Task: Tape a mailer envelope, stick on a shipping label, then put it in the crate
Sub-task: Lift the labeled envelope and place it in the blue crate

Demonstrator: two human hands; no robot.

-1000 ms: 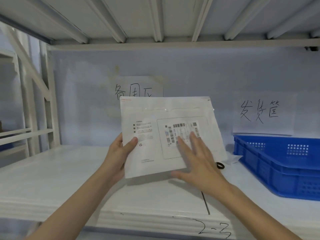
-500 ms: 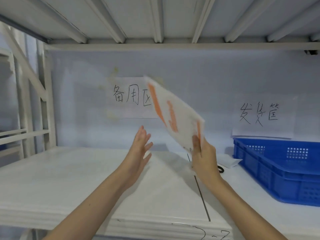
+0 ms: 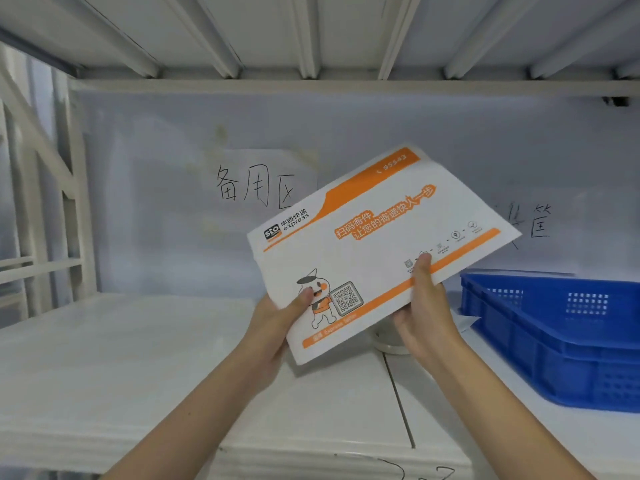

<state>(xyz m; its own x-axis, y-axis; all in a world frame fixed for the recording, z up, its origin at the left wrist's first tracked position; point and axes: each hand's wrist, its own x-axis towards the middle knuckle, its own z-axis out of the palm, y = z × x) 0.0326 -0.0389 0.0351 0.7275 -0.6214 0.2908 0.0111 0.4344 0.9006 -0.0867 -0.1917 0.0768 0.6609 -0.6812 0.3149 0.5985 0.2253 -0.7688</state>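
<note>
Both hands have the white paper mailer envelope w/ orange print (image 3: 377,244), held up in the air over the white shelf (image 3: 138,358), tilted so its right end rides higher, printed face toward the person. Left hand (image 3: 277,323) pinches the near-left edge, thumb on the cartoon figure; right hand (image 3: 424,306) clamps the near edge further right, thumb on top, fingers (image 3: 420,268) closed on the paper. The blue plastic crate (image 3: 561,341) sits on the shelf to the right, near but apart from the envelope. Risks, as I judge them: it's thin and held only along one edge, so it could flop or slide out on the swing over to the crate; the far-right corner could catch the crate rim and leave it hung up on the wall instead of lying inside; a hard pinch may crease it. Hard to tell: the other face is turned away, so label and tape can't be checked from here. Crate floor is mostly hidden by its near wall, and the right side is cut off. A pale round thing, maybe a tape roll (image 3: 389,344), peeks out under the envelope, mostly covered. The handwritten sign (image 3: 533,223) on the right is partly blocked.
</note>
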